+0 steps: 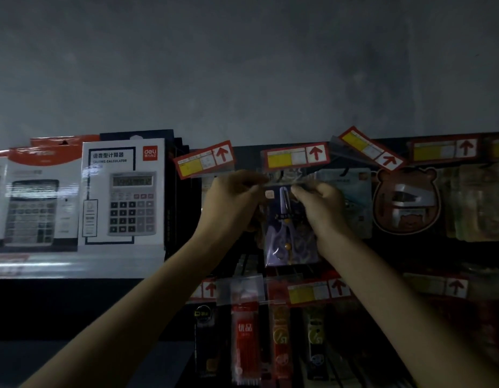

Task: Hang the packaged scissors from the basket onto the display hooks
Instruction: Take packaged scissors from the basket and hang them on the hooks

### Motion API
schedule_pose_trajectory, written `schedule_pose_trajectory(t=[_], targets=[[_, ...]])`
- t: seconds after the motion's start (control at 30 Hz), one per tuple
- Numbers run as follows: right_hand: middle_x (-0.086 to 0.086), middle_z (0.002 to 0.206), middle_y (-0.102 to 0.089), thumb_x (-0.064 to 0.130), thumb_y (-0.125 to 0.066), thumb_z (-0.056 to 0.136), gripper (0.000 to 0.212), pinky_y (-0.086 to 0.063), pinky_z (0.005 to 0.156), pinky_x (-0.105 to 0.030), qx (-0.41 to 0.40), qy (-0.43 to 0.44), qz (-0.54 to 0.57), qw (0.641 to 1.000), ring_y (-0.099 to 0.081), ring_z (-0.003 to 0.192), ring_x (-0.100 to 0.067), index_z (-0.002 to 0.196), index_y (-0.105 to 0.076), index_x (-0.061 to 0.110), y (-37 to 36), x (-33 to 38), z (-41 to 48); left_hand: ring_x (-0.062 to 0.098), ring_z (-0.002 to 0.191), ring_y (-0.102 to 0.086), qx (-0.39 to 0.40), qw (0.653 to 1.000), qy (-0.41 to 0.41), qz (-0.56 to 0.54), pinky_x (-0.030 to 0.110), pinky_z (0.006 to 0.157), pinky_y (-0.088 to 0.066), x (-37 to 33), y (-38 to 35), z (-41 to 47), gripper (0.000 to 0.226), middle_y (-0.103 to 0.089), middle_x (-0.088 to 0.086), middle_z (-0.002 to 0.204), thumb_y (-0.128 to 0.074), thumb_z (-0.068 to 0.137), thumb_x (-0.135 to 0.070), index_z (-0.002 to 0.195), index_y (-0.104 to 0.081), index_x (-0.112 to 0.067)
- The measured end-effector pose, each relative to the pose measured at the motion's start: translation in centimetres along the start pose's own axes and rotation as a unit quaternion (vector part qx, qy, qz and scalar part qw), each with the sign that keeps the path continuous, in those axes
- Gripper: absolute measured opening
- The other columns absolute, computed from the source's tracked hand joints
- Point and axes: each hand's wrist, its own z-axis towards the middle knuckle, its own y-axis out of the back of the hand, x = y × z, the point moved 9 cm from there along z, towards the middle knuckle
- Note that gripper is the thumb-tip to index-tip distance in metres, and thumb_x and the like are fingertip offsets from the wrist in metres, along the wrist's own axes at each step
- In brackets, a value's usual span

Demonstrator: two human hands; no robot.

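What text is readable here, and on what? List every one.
"deli": calculator box, red logo.
"语音型计算器" and "TALKING CALCULATOR": same box.
"优品": red hanging pack.
Price tags: red arrows; print blurred.
Packaged scissors: print blurred.

On the left, a pale shelf [74, 266] holds boxed calculators [122, 191] standing upright. Right of it, a dark hook panel [246, 156] carries rows of hanging packets [244, 331].

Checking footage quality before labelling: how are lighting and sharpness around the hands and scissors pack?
Head view: dim throughout; scissors pack, left hand and right hand slightly blurred; faint sheen on the pack's plastic; calculator box reads sharpest.
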Motion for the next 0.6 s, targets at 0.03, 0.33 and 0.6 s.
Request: schedule_pose_trajectory(t=[0.03, 0.33, 0.6], targets=[[-0.004, 0.092, -0.074, 0.024, -0.070, 0.093, 0.005, -0.059, 0.084, -0.045, 0.002, -0.001, -0.002, 1.000, -0.071, 0.089, -0.025, 0.092, -0.069, 0.019, 0.1, -0.1, -0.3, 0.002, 0.067, -0.068, -0.006, 0.999, -0.005, 0.034, 0.016, 0.056, -0.052, 0.8, -0.1, -0.6, 0.019, -0.072, 0.000, 0.091, -0.057, 0.102, -0.017, 0.117, -0.068, -0.017], [-0.005, 0.097, -0.073, 0.026, -0.071, 0.094, 0.011, -0.057, 0.082, -0.040, 0.043, 0.005, -0.056, 0.997, -0.071, 0.092, -0.025, 0.100, -0.067, 0.017, 1.6, -1.1, -2.5, 0.005, 0.064, -0.069, 0.023, 0.993, 0.114, 0.023, 0.023, 0.054, -0.051, 8.0, -1.8, -2.9, 0.037, -0.075, -0.001, 0.088, -0.080, 0.087, -0.031, 0.118, -0.064, -0.018], [0.002, 0.088, -0.067, 0.024, -0.072, 0.093, 0.038, -0.045, 0.052, -0.023, 0.073, 0.073, -0.228, 0.968, -0.065, 0.067, -0.011, 0.118, -0.044, 0.028, 2.6, -0.6, -5.2, 0.024, 0.078, -0.075, 0.014, 0.993, 0.117, 0.007, 0.042, 0.067, -0.060, 8.7, -1.9, -3.0, 0.044, -0.076, 0.004, 0.090, -0.086, 0.080, -0.024, 0.117, -0.063, -0.020]])
